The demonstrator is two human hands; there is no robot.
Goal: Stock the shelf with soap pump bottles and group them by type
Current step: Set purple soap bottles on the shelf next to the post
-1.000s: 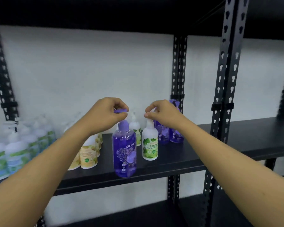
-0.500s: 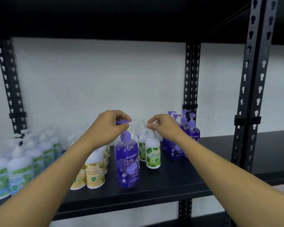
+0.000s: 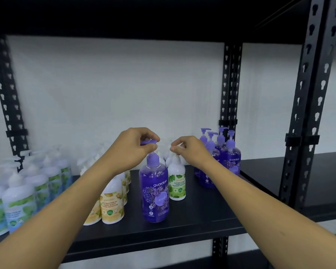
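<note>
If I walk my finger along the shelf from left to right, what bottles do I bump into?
Blue-and-green label white bottles → yellow-label white bottles → the big purple bottle whose pump the left hand pinches → the green-leaf white bottle under the right hand → the purple bottle group.

A black metal shelf (image 3: 192,226) ran across the lower half of the frame, hung on slotted black uprights. At lower left stood white bottles with green-and-blue labels (image 3: 17,202), then cream-labelled bottles (image 3: 113,204) just right of them; near the centre a purple bottle (image 3: 155,191) stood close to the front edge, just beside a white green-leaf bottle (image 3: 176,181). Right of centre, against the rear upright, a cluster of purple bottles (image 3: 229,160) stood together.
</note>
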